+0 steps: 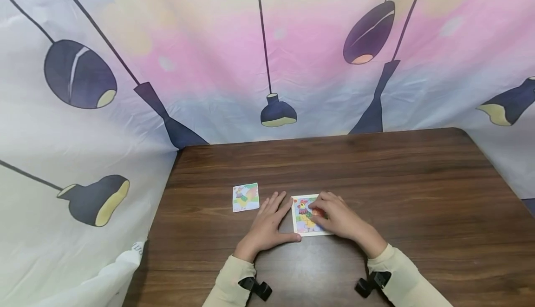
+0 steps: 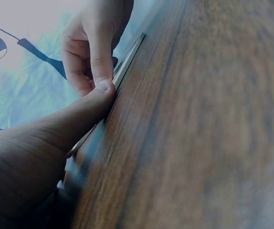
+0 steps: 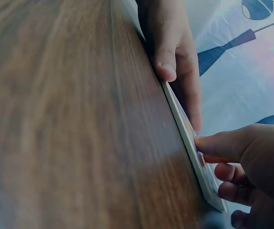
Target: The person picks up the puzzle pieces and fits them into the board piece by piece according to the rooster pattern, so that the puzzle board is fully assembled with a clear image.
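A small jigsaw puzzle (image 1: 308, 227) in a white frame lies flat on the table, showing a colourful rooster picture. My left hand (image 1: 269, 232) rests on the table at its left side, fingers straight, thumb against the near left corner. Over the puzzle's right part, my right hand (image 1: 340, 216) bends its fingers, with thumb and forefinger pinching at a reddish-orange puzzle piece (image 1: 318, 212); the hand hides the rest of that side. From the right wrist view, the right thumb (image 3: 223, 145) touches the picture surface just inside the pale frame edge (image 3: 187, 143).
A square picture card (image 1: 245, 197) with a similar rooster print lies left of the puzzle, beyond the left fingertips. The brown wooden table (image 1: 376, 167) ends at the back against a hanging cloth (image 1: 225, 65) printed with lamps.
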`<state>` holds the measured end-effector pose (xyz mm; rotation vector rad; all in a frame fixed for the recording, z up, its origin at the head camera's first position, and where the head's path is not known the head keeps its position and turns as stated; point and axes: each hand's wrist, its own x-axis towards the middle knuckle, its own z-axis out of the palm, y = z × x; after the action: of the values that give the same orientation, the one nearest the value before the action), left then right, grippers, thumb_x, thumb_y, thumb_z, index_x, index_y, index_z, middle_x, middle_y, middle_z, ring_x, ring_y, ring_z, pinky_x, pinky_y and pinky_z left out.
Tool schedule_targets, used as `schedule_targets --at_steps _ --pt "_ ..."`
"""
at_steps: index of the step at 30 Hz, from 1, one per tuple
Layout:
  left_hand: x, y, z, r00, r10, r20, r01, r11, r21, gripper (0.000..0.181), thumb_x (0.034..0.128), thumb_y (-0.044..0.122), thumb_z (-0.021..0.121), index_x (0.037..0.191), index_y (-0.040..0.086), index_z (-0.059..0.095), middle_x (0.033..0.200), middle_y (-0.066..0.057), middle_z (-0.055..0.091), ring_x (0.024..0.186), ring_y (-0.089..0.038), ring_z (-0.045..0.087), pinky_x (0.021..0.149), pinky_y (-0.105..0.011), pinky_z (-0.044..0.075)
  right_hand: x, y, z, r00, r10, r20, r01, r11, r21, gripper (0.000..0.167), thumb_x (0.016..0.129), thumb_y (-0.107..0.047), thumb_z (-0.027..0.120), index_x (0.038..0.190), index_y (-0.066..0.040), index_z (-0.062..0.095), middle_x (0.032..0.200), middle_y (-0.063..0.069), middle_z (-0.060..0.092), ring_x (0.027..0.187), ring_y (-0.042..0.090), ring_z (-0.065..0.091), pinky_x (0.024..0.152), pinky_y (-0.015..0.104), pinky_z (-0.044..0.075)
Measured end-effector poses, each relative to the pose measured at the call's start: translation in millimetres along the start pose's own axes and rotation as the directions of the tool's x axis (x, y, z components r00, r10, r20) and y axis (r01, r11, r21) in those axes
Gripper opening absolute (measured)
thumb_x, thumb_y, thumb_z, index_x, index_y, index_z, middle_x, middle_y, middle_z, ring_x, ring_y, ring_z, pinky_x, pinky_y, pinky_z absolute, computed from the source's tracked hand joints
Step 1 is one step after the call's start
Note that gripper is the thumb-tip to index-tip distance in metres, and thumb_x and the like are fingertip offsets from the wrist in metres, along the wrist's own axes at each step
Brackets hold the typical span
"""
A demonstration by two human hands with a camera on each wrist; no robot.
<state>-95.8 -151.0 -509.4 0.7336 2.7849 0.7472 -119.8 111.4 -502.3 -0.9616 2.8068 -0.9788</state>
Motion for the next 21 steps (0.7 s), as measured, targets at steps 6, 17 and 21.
schedule_targets --at_steps 6,17,21 --pt "8.8 -0.9 7.9 0.999 0.034 -0.003 -0.034 0.999 -0.035 0.107 0.0861 0.067 0.078 0.169 0.021 0.029 0.176 -0.009 0.019 0.163 -0.030 0.010 0.130 -0.056 0.011 -6.3 20.1 5.4 0.972 -0.004 -0.235 0.052 0.979 0.196 0.016 0.092 -0.011 0.083 0.108 -0.009 0.080 0.089 -0.009 0.060 0.076 0.005 0.051 0.068 0.027 0.044" --pt "-7.6 -5.6 14.1 1.000 0.004 0.018 -0.003 0.999 -0.047 0.117 0.0826 0.073 0.077 0.170 0.015 0.025 0.176 -0.009 0.019 0.163 -0.030 0.010 0.129 -0.057 0.012 -8.6 31.5 22.7 0.857 0.137 -0.497 0.062 0.929 0.364 0.018 0.091 0.002 0.080 0.091 -0.017 0.078 0.072 -0.008 0.052 0.064 0.006 0.045 0.056 0.020 0.036" --pt "-11.6 -6.6 12.1 1.000 0.007 0.002 -0.007 1.000 -0.008 0.115 0.0831 0.070 0.078 0.168 0.012 0.029 0.175 -0.011 0.021 0.162 -0.033 0.012 0.129 -0.058 0.013 -6.5 27.2 25.5 0.861 0.144 -0.487 0.051 0.929 0.365 0.017 0.091 0.000 0.080 0.092 -0.017 0.078 0.072 -0.008 0.052 0.064 0.006 0.044 0.057 0.020 0.036"
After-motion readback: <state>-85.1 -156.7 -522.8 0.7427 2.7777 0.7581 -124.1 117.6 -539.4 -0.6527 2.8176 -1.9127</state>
